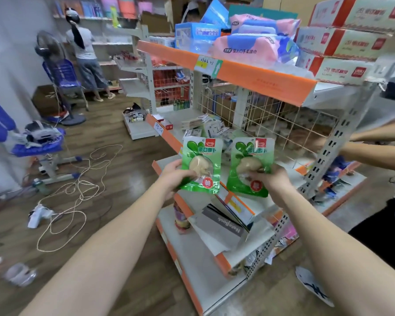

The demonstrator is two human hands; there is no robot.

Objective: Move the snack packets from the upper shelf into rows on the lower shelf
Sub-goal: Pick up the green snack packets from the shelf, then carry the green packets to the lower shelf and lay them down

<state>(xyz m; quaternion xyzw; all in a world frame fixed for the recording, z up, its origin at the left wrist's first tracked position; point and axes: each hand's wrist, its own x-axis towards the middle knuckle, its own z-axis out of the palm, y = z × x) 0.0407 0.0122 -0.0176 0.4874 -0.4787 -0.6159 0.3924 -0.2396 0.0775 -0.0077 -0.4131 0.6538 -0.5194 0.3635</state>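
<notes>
Head view: left hand (175, 176) grips the left green packet (202, 160), fingers (174, 164) curled; right hand (270, 180) pinches the right green packet (249, 156) beside it

Green plastic snack packet (202, 165) L of 2nd packet (249, 166), both before white metal shelf unit (328, 151). Grey notebook (226, 224) on lower shelf (244, 255) below; pink wipe packs (244, 47) on top shelf (260, 78), cardboard boxes (342, 42) R of them.

A brown wood-plank floor (123, 174) spreads from six to nine o'clock. At ten o'clock stand a pale wall (12, 53), a black pedestal fan (48, 49) and a blue plastic chair (64, 75). White wall shelving (114, 43) stands at eleven o'clock; a cream cord (78, 190) loops at eight.
</notes>
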